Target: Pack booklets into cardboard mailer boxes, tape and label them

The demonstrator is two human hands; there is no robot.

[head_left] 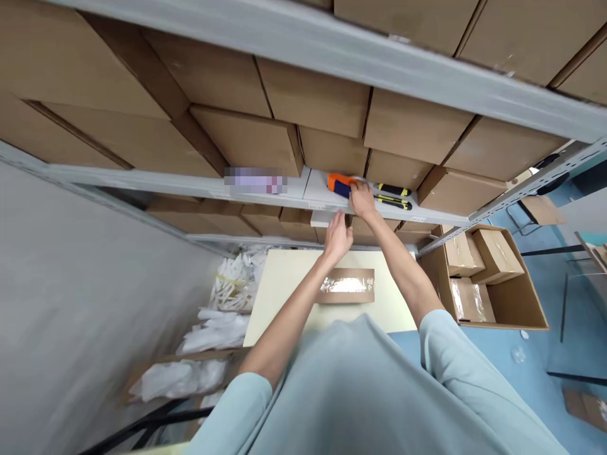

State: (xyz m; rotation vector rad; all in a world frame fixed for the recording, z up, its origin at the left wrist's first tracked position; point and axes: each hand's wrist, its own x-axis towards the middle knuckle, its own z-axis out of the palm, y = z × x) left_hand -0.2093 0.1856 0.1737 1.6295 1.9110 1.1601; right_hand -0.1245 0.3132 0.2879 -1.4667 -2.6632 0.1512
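Note:
On the white shelf [309,189], my right hand [363,200] is closed around the near end of an orange and dark blue tape dispenser [342,186]. Two black and yellow cutters [393,196] lie just right of it. My left hand [338,236] is raised below the shelf edge, beside a white item [321,218]; its fingertips are close together, and whether they hold anything is hidden. A brown carton [347,285] sealed with shiny clear tape lies on the pale yellow table [279,278], nearer to me than both hands.
Brown boxes [315,91] fill the shelves above and behind. A large open carton [519,300] with several taped boxes stands at the right. White plastic bags [215,332] are piled left of the table, beside a grey wall [85,284].

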